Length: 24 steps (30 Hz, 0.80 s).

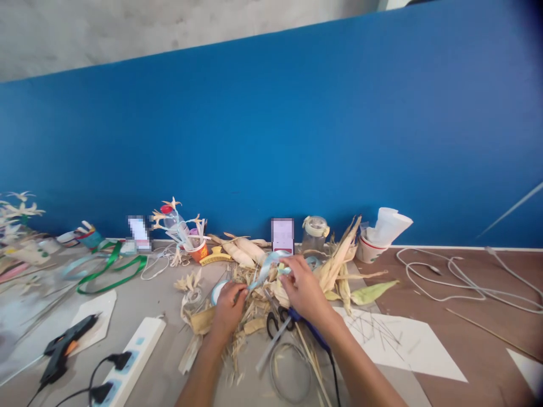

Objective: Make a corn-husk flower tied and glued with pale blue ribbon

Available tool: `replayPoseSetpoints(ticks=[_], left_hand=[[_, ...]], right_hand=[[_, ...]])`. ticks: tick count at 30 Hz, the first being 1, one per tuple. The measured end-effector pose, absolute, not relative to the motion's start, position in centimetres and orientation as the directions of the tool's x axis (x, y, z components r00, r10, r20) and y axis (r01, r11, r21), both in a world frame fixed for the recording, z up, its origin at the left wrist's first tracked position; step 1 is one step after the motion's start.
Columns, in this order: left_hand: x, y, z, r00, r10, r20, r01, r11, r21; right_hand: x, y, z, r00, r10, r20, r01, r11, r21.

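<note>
A light blue ribbon (263, 272) stretches between my two hands above a heap of dried corn husks. My left hand (230, 304) is closed in a pinch at the ribbon's lower end; a thin dark piece by its fingertips is too small to make out. With bent fingers my right hand (302, 287) grips the upper part of the ribbon, where it loops. Black-handled scissors (274, 325) lie just below, partly covered by husks. Beside my right wrist rests a blue-handled tool (311, 333) with a cord. A ribbon roll (217, 291) sits behind my left hand.
A white power strip (134, 359) and a black glue gun (63, 347) lie at left. Thin wires rest on white paper (418, 347) at right. Along the blue partition (271, 130) stand a phone (282, 234), a jar (314, 234) and paper cups (371, 249).
</note>
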<state>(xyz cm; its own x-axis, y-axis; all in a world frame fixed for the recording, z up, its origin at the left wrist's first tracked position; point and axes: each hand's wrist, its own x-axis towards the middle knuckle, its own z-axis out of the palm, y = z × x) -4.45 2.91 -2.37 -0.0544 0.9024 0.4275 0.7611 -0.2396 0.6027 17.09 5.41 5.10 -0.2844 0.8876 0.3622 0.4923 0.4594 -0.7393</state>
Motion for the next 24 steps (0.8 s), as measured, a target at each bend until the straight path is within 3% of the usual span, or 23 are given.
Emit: replayPoseSetpoints(ticks=[4,9,14,24], left_hand=[[-4.4,3.0,-2.3,-0.124,0.914,0.386,0.733,-0.178,0.657],[-4.3,3.0,-2.4,-0.232,0.917,0.324,0.684,-0.084,0.725],[-4.2,2.9,-2.1,-0.256,0.916,0.308,0.656,-0.070,0.752],[-4.2,3.1,-2.0,-0.171,0.937,0.306,0.602,-0.146,0.785]], right_hand=[[16.6,2.7,4.7,-0.482,0.842,0.244,0.496,0.492,-0.716],[15.3,0.8,2.4,-0.568,0.822,0.055,0.693,0.513,-0.506],[15.0,0.5,1.7,-0.604,0.796,0.032,0.735,0.572,-0.364],[15.6,0.2,0.9,-0.586,0.809,0.054,0.752,0.567,-0.335]])
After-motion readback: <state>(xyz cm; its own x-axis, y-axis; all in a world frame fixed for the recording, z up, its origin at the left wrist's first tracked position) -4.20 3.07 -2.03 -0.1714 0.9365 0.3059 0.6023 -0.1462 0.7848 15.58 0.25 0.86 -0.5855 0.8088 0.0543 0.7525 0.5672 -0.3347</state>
